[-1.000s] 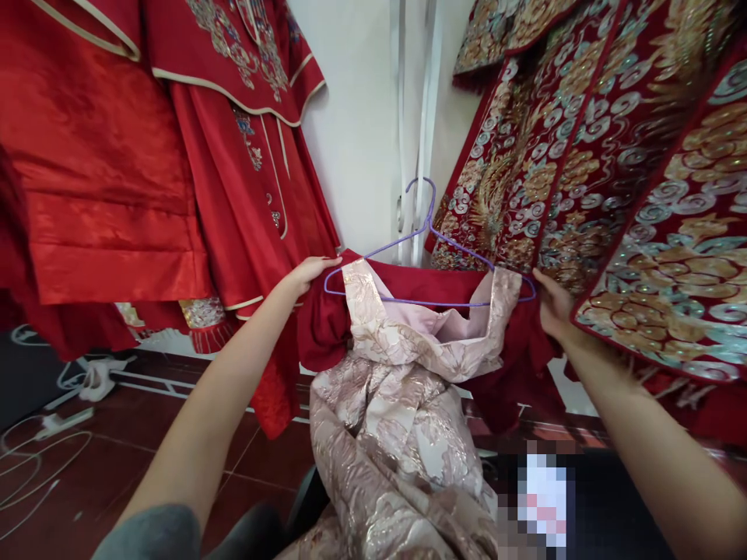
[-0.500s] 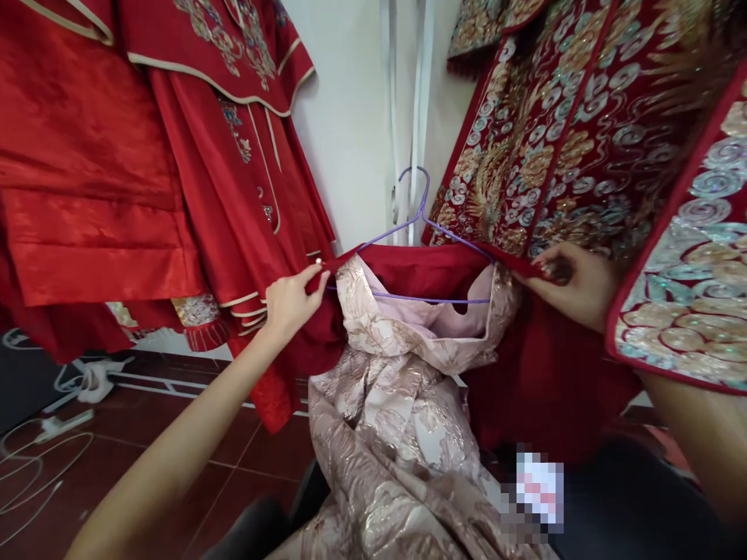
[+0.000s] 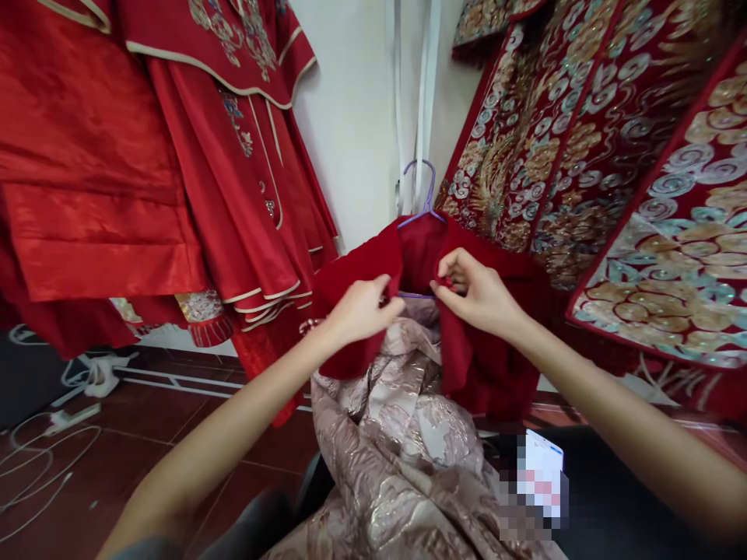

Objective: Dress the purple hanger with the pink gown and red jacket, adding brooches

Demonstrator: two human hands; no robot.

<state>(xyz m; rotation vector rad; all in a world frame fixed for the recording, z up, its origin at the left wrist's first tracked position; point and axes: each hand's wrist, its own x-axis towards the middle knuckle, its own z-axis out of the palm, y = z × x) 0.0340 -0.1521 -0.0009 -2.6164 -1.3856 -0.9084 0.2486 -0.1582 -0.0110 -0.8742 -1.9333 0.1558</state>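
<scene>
A dark red jacket (image 3: 490,350) hangs on a purple hanger (image 3: 430,194), over the shoulders of a pale pink-gold brocade dress (image 3: 402,435). My left hand (image 3: 362,307) is closed on the jacket's left front edge, near the collar. Across the opening, my right hand (image 3: 474,289) pinches the other front edge between thumb and fingers. Between the two edges, the lining and the hanger's lower bar show. The dress's bodice is mostly covered by the jacket, and its skirt spreads down towards me.
Red garments with cream piping (image 3: 257,179) hang at left. Heavily embroidered red garments (image 3: 583,155) hang at right. White poles (image 3: 426,93) rise behind the hanger. A lit phone (image 3: 544,474) lies at lower right, partly pixelated. White cables (image 3: 47,467) trail over the tiled floor.
Both hands have come inward from the jacket's spread edges, drawing its fronts forward over the dress's shoulders and bodice. The opening is now much narrower.
</scene>
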